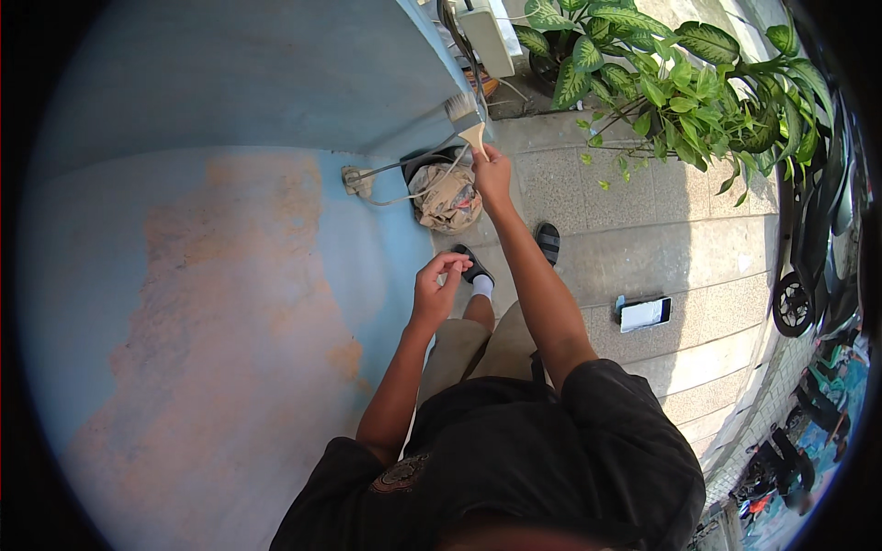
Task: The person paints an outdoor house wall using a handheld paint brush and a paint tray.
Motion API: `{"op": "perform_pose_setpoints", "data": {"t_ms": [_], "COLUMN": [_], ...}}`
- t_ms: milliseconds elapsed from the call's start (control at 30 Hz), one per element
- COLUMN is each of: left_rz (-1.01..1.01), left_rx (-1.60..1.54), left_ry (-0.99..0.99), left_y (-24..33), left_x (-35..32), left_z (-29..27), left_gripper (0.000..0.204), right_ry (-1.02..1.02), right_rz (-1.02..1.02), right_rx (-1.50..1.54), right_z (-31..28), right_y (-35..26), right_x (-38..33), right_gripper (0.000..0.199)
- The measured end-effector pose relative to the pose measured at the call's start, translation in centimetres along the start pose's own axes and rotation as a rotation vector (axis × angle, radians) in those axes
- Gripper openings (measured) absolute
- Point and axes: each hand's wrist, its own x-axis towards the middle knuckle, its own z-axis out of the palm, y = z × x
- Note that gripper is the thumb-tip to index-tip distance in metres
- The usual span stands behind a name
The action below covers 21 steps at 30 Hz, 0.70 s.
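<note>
My right hand (493,174) is closed around the pale wooden handle of a flat paintbrush (467,120). The brush is raised near the wall corner, its light bristles pointing up and away, with a grey band below them. Lower and to the left, beside the wall, my left hand (436,290) has its fingers loosely curled in towards the thumb, and nothing shows in it. The light blue wall (354,248) at my left bears a large pinkish-beige patch (230,275) with rough, worn edges.
A dark bin with a crumpled brown bag (445,197) stands in the corner, near a wall socket (356,181) with cables. Leafy potted plants (680,92) fill the far right. On the paving (597,248) lies a white-and-black tray-like object (645,315). A motorbike wheel (792,304) is at the right edge.
</note>
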Motion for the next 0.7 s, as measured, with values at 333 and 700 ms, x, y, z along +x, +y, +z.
{"op": "perform_pose_setpoints", "data": {"t_ms": [333, 700], "left_rz": [-0.006, -0.013], "left_rx": [-0.024, 0.004], "left_ry": [0.005, 0.006], "left_y": [-0.2, -0.9], "left_x": [0.1, -0.2], "left_z": [-0.2, -0.3], "left_gripper": [0.014, 0.014], "right_ry": [-0.185, -0.343], "right_rz": [-0.064, -0.345], "right_rx": [0.059, 0.181], "right_z": [4.1, 4.8], "right_y": [-14.8, -4.4], "right_x": [-6.9, 0.2], "right_gripper": [0.027, 0.033]}}
